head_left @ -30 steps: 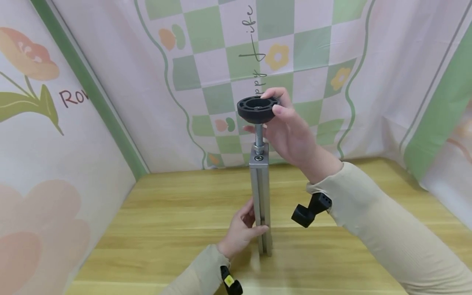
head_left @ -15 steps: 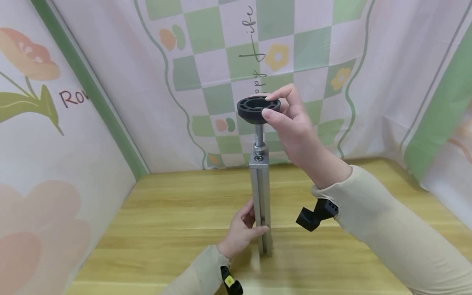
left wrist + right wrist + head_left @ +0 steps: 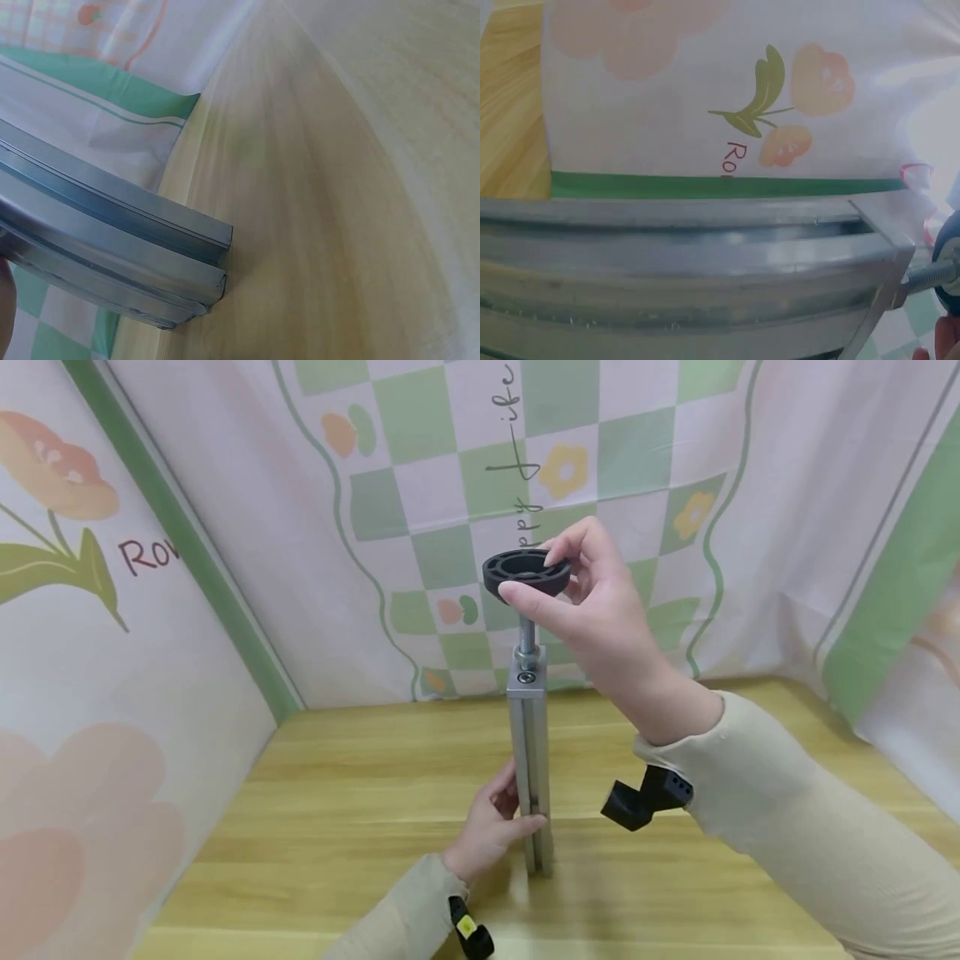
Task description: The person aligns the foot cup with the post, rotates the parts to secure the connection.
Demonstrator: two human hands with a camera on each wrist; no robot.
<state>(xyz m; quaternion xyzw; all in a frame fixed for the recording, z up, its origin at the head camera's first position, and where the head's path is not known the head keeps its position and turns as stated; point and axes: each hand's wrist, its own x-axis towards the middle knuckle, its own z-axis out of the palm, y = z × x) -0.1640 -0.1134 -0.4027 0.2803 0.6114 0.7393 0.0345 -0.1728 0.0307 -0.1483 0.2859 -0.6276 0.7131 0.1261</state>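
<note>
While the left hand (image 3: 487,831) grips the bar (image 3: 531,752) upright on the desk (image 3: 360,777), the right hand (image 3: 611,610) pinches the foot (image 3: 536,579) atop it, apparently for turning, which should next need a regrip.

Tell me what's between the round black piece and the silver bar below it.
In the head view, a threaded rod, a nut at its lower end and a flat end plate lie between the round black piece and the silver bar.

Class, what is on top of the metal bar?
A plate with a screw, then a threaded rod bearing a nut and black foot. The right hand covers part of the foot; the plate hides the top of the bar.
</note>
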